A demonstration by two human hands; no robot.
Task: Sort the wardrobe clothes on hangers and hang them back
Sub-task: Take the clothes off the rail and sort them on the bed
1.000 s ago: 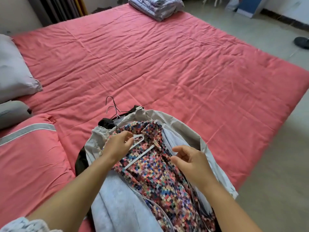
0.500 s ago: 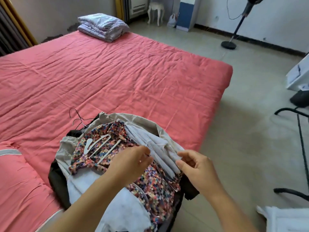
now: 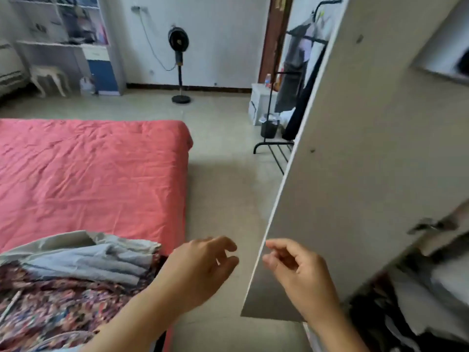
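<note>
Change: half a second earlier both hands were down on the pile of clothes [image 3: 76, 283], working at the patterned garment; they had since come off it, and the view had swung up toward the wardrobe door [image 3: 355, 174].
Left hand [image 3: 200, 273]: over the gap between bed and door, fingers loosely curled, holding nothing.
Right hand [image 3: 302, 273]: raised in front of the door near its edge, fingers loosely bent, empty; whether it touched the panel could not be told.
Meaning: probably a turn toward the wardrobe, with nothing carried over, so no garment had been rehung by this move.
Clothes: heaped on the near corner of the pink bed [image 3: 88, 174], the patterned garment [image 3: 63, 308] on top beside grey-blue cloth, a white hanger [image 3: 10, 307] lying on it.
Wardrobe: door open; its interior [image 3: 418, 301] showed blurred dark and pale fabric, not identifiable.
Clothes rack [image 3: 291, 97]: well apart, with dark garments hanging.
</note>
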